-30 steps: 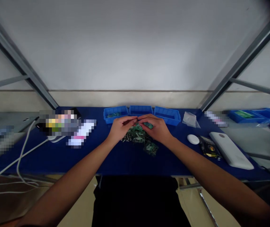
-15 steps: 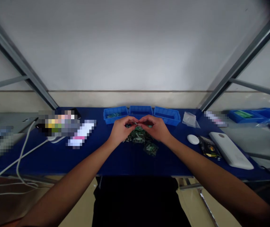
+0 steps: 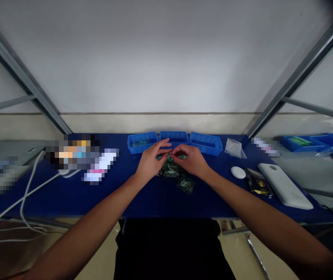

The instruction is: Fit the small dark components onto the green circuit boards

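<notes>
A heap of small green circuit boards [image 3: 172, 169] lies on the blue table cover [image 3: 143, 194] in front of me. Both my hands hover just above it, fingertips nearly meeting. My left hand [image 3: 151, 161] has its fingers partly stretched toward the right, pinching at a small piece I cannot make out. My right hand [image 3: 192, 160] is curled in a pinch on a small green board at its fingertips. One separate green board [image 3: 187, 184] rests nearer to me, below my right wrist.
Three blue bins [image 3: 174, 140] stand in a row behind the heap. A clear bag [image 3: 234, 147], a white mouse [image 3: 237, 172], a dark packet [image 3: 258, 182] and a white device [image 3: 283, 188] lie to the right. White cables [image 3: 29, 186] run on the left. Metal frame posts flank the table.
My hands stay together above the heap. The left fingers have opened out a little and the view has shifted slightly downward.
</notes>
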`<state>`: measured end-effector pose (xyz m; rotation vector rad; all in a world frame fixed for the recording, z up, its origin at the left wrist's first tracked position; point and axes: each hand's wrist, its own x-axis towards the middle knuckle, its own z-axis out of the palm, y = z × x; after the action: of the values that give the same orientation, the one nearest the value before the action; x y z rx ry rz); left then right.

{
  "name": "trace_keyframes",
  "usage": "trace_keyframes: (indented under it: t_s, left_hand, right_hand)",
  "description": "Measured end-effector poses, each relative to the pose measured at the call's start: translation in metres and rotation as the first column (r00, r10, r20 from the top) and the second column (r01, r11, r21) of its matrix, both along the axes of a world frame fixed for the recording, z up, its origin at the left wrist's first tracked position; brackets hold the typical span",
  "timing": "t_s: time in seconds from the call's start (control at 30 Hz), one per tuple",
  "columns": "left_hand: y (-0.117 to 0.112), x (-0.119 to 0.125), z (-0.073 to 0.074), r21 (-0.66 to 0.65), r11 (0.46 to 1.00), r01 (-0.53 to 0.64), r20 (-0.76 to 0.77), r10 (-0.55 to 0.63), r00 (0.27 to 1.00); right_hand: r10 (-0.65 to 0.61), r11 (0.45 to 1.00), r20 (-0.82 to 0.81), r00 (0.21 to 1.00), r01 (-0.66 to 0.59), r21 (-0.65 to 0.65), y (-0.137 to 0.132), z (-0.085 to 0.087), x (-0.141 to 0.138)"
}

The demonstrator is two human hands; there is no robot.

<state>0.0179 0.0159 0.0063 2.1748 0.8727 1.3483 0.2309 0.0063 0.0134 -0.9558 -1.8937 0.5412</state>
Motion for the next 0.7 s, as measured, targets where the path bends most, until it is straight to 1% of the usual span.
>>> trace_keyframes:
  t_s: [0.1, 0.2, 0.3, 0.4, 0.47, 0.57, 0.7]
  left_hand:
    - [0.0014, 0.0004, -0.0019, -0.051, 0.998, 0.047, 0.064, -0.043, 0.997]
    - [0.0036, 0.0003, -0.0043, -0.092, 0.993, 0.073, 0.131, -0.061, 0.99]
    - [0.0046, 0.0003, -0.0045, -0.134, 0.988, 0.078, 0.141, -0.059, 0.988]
    - [0.0047, -0.0002, -0.0025, -0.178, 0.982, 0.067, 0.144, -0.041, 0.989]
    - [0.005, -0.0012, -0.0015, -0.201, 0.978, 0.057, 0.162, -0.024, 0.986]
    - [0.0054, -0.0024, -0.0015, -0.222, 0.974, 0.05, 0.186, -0.008, 0.982]
    - [0.0022, -0.0007, 0.0005, -0.24, 0.968, 0.074, 0.197, -0.026, 0.98]
  right_hand:
    - [-0.039, 0.998, -0.003, 0.999, 0.039, 0.053, 0.0007, 0.0021, -0.0013]
    - [-0.038, 0.999, -0.082, 0.996, 0.038, 0.008, 0.0033, 0.0013, -0.0012]
    - [0.017, 0.997, -0.139, 0.99, -0.026, -0.067, 0.0058, -0.0023, 0.0005]
    - [0.088, 0.991, -0.193, 0.977, -0.106, -0.087, 0.0062, -0.0049, 0.0017]
    - [0.113, 0.989, -0.18, 0.977, -0.128, -0.074, 0.0054, -0.0043, 0.0019]
    - [0.113, 0.992, -0.12, 0.986, -0.119, -0.048, 0.0035, -0.001, 0.002]
    - [0.104, 0.995, -0.053, 0.993, -0.104, -0.003, 0.0002, 0.0045, 0.0035]
